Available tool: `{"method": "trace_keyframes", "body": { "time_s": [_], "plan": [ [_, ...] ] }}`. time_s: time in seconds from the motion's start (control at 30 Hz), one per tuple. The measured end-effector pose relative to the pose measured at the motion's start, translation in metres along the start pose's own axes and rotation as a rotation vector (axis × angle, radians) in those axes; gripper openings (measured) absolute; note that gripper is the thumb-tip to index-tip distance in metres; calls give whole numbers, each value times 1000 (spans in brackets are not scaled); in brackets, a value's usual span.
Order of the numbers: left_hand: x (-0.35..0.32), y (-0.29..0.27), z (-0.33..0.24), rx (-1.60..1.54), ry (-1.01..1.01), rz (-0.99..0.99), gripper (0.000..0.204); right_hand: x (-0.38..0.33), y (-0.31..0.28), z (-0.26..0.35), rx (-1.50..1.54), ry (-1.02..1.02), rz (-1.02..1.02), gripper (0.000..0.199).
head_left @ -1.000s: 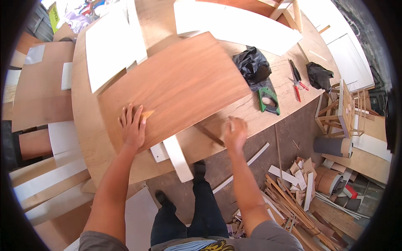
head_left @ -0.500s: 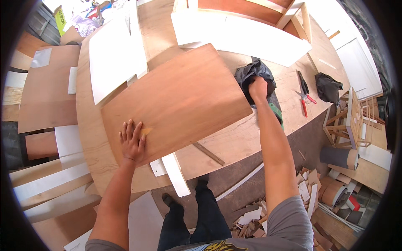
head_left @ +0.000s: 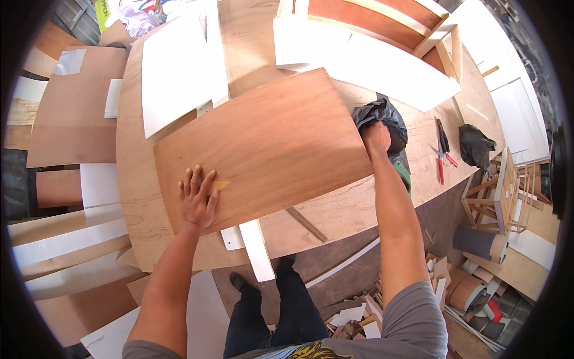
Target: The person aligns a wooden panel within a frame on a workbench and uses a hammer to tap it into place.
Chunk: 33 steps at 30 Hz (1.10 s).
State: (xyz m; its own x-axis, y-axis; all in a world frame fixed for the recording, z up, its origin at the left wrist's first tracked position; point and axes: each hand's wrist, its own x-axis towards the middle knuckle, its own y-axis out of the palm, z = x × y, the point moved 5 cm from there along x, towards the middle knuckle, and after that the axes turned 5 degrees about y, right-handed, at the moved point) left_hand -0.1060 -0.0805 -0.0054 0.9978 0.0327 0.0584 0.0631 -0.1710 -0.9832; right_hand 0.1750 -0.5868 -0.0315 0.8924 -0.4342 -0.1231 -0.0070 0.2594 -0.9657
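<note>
My left hand (head_left: 199,198) lies spread on a brown wooden panel (head_left: 263,140), pressing on its near left part beside a small yellowish patch. The panel rests at a slant on the plywood worktable (head_left: 341,209). At the panel's right edge, my right hand (head_left: 377,139) is curled at the mouth of a crumpled black plastic bag (head_left: 391,122). Its fingertips are out of sight, so what it holds cannot be made out. A green-edged item (head_left: 402,173) lies partly under my right forearm.
Red-handled pliers (head_left: 441,163), a black-handled tool (head_left: 443,136) and another black bag (head_left: 476,146) lie at the right. White boards (head_left: 179,75) and a wooden frame (head_left: 451,57) stand farther back. A wood strip (head_left: 306,224) and a white strip (head_left: 257,251) lie near the front edge.
My right hand has drawn back from deeper inside the black bag toward the panel's edge. My left hand stays flat on the panel. The whole view has shifted slightly.
</note>
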Motion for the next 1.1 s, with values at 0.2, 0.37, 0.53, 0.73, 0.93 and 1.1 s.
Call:
{"method": "trace_keyframes", "body": {
  "time_s": [0.2,0.37,0.53,0.73,0.93,1.1],
  "plan": [
    [-1,-3,3,-26,3,-1,54,-6,-3,3,49,-30,-40,30],
    [-1,0,2,-13,12,-18,54,-15,-13,-17,278,-78,-203,27],
    [3,6,-8,-21,38,-40,53,2,-14,-62,757,68,-5,23],
    [-3,-4,12,-50,53,-74,52,-68,-69,-19,1006,-60,79,19],
    [0,5,17,-162,132,-68,48,-282,-62,53,1247,-224,433,11],
    [0,-5,73,-405,258,23,46,-427,8,124,1159,-180,802,13]
  ]
}}
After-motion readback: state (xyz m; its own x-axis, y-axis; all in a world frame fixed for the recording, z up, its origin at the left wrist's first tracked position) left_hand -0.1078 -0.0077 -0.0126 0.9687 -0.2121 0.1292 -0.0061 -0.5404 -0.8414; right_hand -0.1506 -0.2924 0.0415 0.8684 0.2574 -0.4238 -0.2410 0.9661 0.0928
